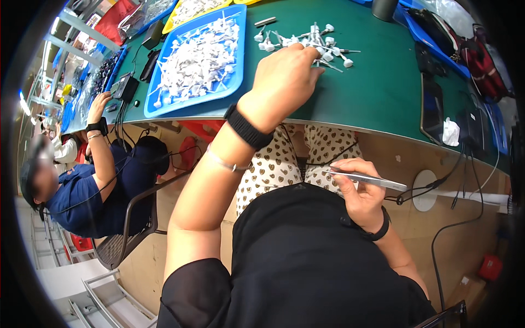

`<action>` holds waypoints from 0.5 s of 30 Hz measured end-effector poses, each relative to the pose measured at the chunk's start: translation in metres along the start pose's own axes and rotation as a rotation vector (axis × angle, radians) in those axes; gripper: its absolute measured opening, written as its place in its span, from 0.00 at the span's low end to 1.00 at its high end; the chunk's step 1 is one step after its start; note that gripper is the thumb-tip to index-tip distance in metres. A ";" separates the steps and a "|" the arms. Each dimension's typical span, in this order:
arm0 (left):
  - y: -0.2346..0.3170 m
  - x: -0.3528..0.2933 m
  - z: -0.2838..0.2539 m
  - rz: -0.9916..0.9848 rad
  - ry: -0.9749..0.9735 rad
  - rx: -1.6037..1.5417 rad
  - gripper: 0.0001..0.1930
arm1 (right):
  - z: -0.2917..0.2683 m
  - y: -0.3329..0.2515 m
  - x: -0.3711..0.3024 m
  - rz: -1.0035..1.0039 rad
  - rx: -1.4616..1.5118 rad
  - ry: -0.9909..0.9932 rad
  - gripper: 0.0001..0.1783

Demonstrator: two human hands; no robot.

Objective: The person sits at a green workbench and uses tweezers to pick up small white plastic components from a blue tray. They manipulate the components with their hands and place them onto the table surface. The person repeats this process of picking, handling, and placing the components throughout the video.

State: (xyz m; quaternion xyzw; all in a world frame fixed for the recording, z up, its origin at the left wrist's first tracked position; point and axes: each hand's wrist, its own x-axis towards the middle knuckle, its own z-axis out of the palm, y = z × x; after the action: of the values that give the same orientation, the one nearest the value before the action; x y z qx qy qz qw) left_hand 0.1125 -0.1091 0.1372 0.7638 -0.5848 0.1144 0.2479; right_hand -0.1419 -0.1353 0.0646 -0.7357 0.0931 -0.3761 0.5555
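My left hand (287, 76) reaches over the green table, palm down with its fingers curled, at the near edge of a loose pile of small white plastic parts with thin stems (327, 54). Its fingertips are partly hidden, so whatever lies in them does not show. Below the table edge, in front of my lap, my right hand (362, 199) is closed on a pair of silver metal tweezers (377, 180). The tweezers point to the left. To the left of the pile, a blue tray (240, 65) is heaped with many more of these white parts.
A short metal cylinder (265, 22) lies beside the tray. Toward the right edge of the green table (372, 98) are a dark phone-like device (432, 106), crumpled white tissue (451, 132) and cables. A co-worker in blue (82, 202) sits at the left, near a black box (126, 87).
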 end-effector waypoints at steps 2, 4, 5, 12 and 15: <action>0.002 0.021 0.013 -0.018 -0.118 0.073 0.14 | -0.001 0.002 0.003 -0.091 -0.043 -0.006 0.11; -0.001 0.034 0.026 -0.009 -0.106 0.153 0.14 | -0.003 0.001 0.004 -0.108 -0.074 -0.002 0.12; -0.006 0.039 0.031 -0.020 -0.100 0.194 0.14 | -0.003 0.001 0.004 -0.127 -0.082 -0.003 0.12; -0.008 0.053 0.039 -0.142 -0.184 0.195 0.15 | -0.006 -0.004 0.008 -0.182 -0.090 -0.020 0.13; -0.010 0.047 0.034 -0.224 -0.173 0.107 0.14 | -0.005 -0.006 0.008 -0.178 -0.084 -0.033 0.13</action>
State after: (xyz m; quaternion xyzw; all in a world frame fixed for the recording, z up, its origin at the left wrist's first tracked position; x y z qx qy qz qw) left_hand 0.1319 -0.1641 0.1277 0.8434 -0.5083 0.0507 0.1665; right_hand -0.1418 -0.1412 0.0738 -0.7697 0.0339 -0.4078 0.4900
